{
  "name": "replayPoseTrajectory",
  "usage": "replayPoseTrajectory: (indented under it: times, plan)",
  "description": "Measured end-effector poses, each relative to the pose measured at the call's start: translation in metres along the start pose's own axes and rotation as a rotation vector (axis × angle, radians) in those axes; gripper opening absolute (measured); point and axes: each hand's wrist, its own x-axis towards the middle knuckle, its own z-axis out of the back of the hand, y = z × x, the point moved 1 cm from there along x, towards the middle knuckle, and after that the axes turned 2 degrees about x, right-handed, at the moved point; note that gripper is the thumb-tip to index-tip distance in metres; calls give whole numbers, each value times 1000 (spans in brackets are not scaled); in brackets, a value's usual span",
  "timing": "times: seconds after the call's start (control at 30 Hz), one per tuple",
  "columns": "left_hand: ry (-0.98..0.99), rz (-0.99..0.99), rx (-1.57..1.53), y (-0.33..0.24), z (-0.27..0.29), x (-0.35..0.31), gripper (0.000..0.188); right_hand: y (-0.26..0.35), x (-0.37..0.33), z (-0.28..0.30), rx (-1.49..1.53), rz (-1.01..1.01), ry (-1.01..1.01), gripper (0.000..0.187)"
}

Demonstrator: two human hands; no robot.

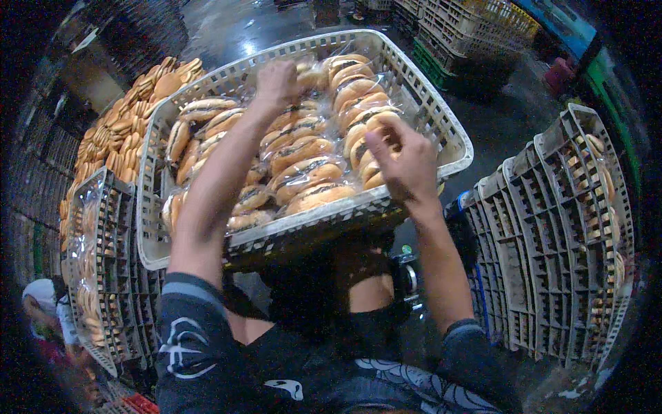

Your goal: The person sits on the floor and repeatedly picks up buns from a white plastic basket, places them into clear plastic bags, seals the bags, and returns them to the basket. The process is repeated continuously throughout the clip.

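A large off-white plastic crate (455, 131) with slotted walls stands in front of me. In it lie rows of filled buns (307, 172) in clear plastic bags, each split with a dark filling. My left hand (277, 86) reaches over the far part of the crate, its fingers closed beside bagged buns at the back; what they grip is hidden. My right hand (408, 155) is over the crate's right side with fingers curled at the right-hand row of buns (362, 103). Whether a bun or its bag is in those fingers does not show clearly.
A heap of loose buns (124, 138) lies behind the crate at left. Stacked crates with bagged buns stand at left (103, 276) and right (545, 248). More crates (469, 34) are piled far right. Another person (48, 310) is at lower left.
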Motion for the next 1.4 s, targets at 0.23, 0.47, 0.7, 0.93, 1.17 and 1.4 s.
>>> replayPoseTrajectory:
  times: [0.23,0.47,0.7,0.93,1.17,1.4]
  plan:
    - [-423,-455,-493,-75,134,-170,35,28,-55,7,1155,-411,300,56]
    - [157,572,-1917,-118,108,-368,84,29,-221,-11,579,-258,300,39]
    - [210,792,-2179,-136,114,-409,89,26,-219,13,500,-197,230,26]
    - [391,419,-2398,-110,102,-392,69,38,-230,-15,1177,-929,698,20]
    - [160,721,-2100,-123,117,-400,38,48,-238,-41,775,-435,442,26]
    - [175,659,-1850,-132,117,-403,19,63,-231,-22,663,-393,527,22]
